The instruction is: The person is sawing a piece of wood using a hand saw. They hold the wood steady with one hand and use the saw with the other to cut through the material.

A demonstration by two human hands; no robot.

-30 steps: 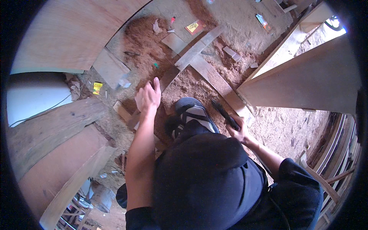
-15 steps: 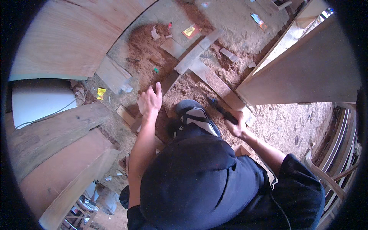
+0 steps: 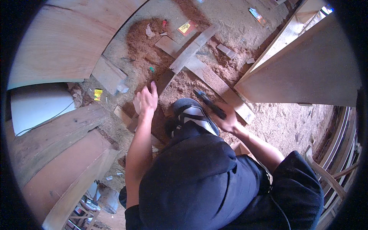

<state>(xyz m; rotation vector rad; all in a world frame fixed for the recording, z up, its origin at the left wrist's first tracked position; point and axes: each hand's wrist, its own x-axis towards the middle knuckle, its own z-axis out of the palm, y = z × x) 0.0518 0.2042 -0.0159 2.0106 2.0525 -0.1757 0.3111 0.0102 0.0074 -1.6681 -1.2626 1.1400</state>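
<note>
While left hand (image 3: 145, 100) rests fingers-spread on a wood strip (image 3: 163, 82) at 11 o'clock, gripping nothing; right hand (image 3: 229, 119) closes around dark tool (image 3: 209, 103) at 1 o'clock, beside shoe (image 3: 192, 115).

Woodworking shop, sawdust-covered floor (image 3: 214, 15), stacked planks (image 3: 50, 134), plywood sheets (image 3: 65, 38)

- Dark tool (image 3: 210, 103): slim, blackish, held in the right hand (image 3: 229, 120), tilted, tip pointing up-left over the sawdust.
- Wooden plank (image 3: 163, 83): narrow, flat on the sawdust-covered floor, under the left hand (image 3: 145, 101), beside a grey shoe.
</note>
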